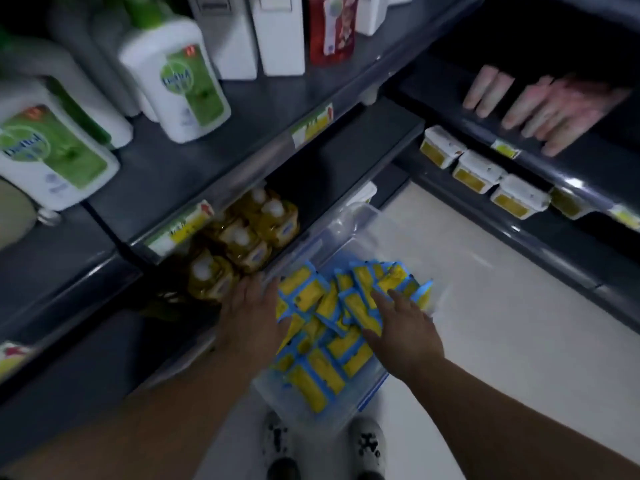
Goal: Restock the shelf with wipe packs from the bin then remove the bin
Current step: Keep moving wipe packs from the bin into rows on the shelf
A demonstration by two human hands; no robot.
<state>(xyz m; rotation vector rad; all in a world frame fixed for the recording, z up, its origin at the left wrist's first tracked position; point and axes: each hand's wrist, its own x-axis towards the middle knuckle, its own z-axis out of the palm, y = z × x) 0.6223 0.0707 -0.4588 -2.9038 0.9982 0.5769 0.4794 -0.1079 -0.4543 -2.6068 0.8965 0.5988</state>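
Two hands reach down into the bin [360, 226], which stands on the floor [502, 341] against the foot of the shelf [242, 133], just ahead of the person's shoes [367, 445]. The left hand [252, 317] lies flat and spread at the bin's left edge, gripping nothing. The right hand [405, 330] rests palm down on the wipe packs [322, 368] with its fingers straight, and it has no pack pinched yet. Restocking looks barely begun, since the bin is heaped with yellow-and-blue packs. The next move calls for closing the fingers round a few loose, slippery packs and lifting them clear. To the left, green-labelled bottles [180, 77] stand above yellow bottles [249, 237]. To the right, white tubs [478, 171] line another shelf, where another person's hand [543, 109] rests.
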